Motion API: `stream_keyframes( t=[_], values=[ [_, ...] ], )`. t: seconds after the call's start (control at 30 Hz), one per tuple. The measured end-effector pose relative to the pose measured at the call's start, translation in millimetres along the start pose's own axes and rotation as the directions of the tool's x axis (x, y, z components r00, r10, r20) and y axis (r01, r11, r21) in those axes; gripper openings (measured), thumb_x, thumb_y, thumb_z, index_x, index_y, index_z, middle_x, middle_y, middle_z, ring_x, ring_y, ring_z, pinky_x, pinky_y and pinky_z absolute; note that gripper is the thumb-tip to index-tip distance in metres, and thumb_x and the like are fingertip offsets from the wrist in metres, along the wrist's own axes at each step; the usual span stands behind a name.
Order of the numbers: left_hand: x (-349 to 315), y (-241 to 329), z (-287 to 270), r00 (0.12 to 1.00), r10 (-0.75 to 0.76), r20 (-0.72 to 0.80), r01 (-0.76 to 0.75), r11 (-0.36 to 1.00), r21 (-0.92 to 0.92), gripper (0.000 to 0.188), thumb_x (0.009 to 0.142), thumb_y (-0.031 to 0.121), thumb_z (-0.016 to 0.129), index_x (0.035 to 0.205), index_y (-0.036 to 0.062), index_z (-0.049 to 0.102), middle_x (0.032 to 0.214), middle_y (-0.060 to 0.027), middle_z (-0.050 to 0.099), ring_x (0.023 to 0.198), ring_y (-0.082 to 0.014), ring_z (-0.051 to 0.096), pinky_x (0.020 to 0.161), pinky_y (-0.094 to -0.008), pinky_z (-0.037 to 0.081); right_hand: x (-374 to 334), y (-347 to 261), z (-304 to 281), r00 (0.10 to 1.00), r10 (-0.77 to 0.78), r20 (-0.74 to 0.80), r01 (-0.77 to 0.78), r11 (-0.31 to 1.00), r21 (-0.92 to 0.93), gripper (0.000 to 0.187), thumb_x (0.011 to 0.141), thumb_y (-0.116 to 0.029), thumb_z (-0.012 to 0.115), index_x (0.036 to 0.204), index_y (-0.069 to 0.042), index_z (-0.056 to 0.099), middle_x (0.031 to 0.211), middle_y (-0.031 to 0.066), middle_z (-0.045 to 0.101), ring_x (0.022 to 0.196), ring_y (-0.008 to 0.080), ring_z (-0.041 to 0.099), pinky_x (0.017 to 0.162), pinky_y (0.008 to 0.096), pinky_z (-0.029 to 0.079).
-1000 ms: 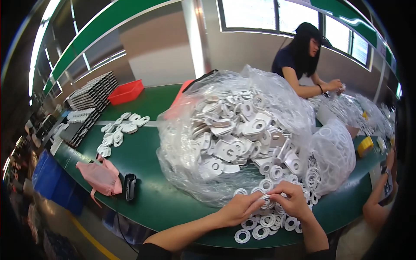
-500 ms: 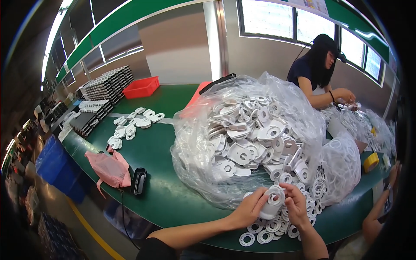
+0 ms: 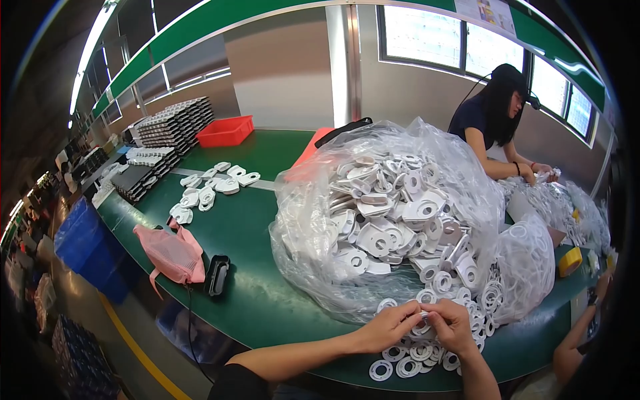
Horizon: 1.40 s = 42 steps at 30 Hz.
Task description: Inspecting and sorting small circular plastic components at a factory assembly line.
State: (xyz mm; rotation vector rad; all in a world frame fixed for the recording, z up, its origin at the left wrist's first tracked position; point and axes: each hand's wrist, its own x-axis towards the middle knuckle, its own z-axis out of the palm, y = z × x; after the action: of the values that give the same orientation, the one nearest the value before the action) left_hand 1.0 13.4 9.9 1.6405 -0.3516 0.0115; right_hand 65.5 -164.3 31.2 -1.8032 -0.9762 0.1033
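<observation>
The left hand (image 3: 387, 328) and right hand (image 3: 455, 325) pinch a small white part (image 3: 423, 315) between their fingers (image 3: 408, 309), over loose white rings (image 3: 420, 344) near the front edge of the bench (image 3: 280, 317), and it looks light, stiff and maybe slick, so its rim seems best to hold.

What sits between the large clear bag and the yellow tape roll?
A smaller translucent bag of white rings lies between the large clear bag and the yellow tape roll, as the head view shows.
</observation>
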Motion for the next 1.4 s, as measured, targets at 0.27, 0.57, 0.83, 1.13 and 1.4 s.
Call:
stream_keyframes(
  t=[0.27,0.57,0.83,1.13,1.4],
  values=[
    [0,9,-2,0.95,0.295,-0.101,-0.16,0.739,0.655,0.012,0.083,0.016,0.057,0.077,0.0056,0.055,0.069,-0.0116,0.05,0.069,-0.0292,0.049,0.064,-0.038,0.038,0,-8,4,0.999,0.018,-0.032,-0.021,0.995,-0.1,0.015,0.08,-0.004,0.062,0.093,-0.001,0.068,0.066,0.0108,0.062,0.054,0.0172,0.057,0.05,0.0257,0.041],
    [-1,15,1,0.939,0.174,-0.295,-0.02,0.888,0.46,0.037,0.083,0.028,0.061,0.112,0.0069,0.052,0.082,-0.0136,0.059,0.073,-0.0336,0.057,0.063,-0.0422,0.044,-5,6,5,0.952,0.304,0.016,-0.264,0.797,0.543,0.017,0.086,-0.001,0.058,0.102,0.0,0.051,0.089,0.0053,0.062,0.077,0.0075,0.058,0.068,0.02,0.046],
    [-3,11,7,0.966,0.245,-0.087,-0.111,0.694,0.712,0.062,0.076,0.022,0.07,0.129,0.0041,0.042,0.084,-0.0148,0.059,0.077,-0.0319,0.057,0.066,-0.0388,0.046,-9,27,9,0.941,0.273,-0.2,-0.115,0.813,0.57,0.013,0.086,-0.008,0.061,0.087,-0.003,0.049,0.081,0.0037,0.06,0.074,0.0069,0.056,0.066,0.0192,0.045],
    [1,4,-8,0.961,0.276,-0.007,-0.196,0.702,0.684,0.063,0.081,0.018,0.061,0.135,0.0027,0.034,0.076,-0.0154,0.052,0.069,-0.032,0.053,0.063,-0.0388,0.043,-3,6,3,0.958,0.178,-0.227,-0.161,0.983,0.089,0.03,0.071,-0.003,0.074,0.096,0.002,0.058,0.082,0.0076,0.066,0.074,0.0089,0.061,0.066,0.0223,0.049],
    [4,17,-28,0.991,0.137,-0.009,-0.111,0.839,0.533,0.051,0.085,0.021,0.055,0.129,-0.0003,0.042,0.096,-0.0222,0.059,0.075,-0.032,0.059,0.064,-0.0398,0.047,0,2,-5,0.977,0.065,-0.201,-0.08,0.995,-0.067,0.024,0.085,-0.003,0.057,0.108,0.0,0.061,0.083,0.011,0.067,0.07,0.0156,0.062,0.064,0.0253,0.048]
  ],
)
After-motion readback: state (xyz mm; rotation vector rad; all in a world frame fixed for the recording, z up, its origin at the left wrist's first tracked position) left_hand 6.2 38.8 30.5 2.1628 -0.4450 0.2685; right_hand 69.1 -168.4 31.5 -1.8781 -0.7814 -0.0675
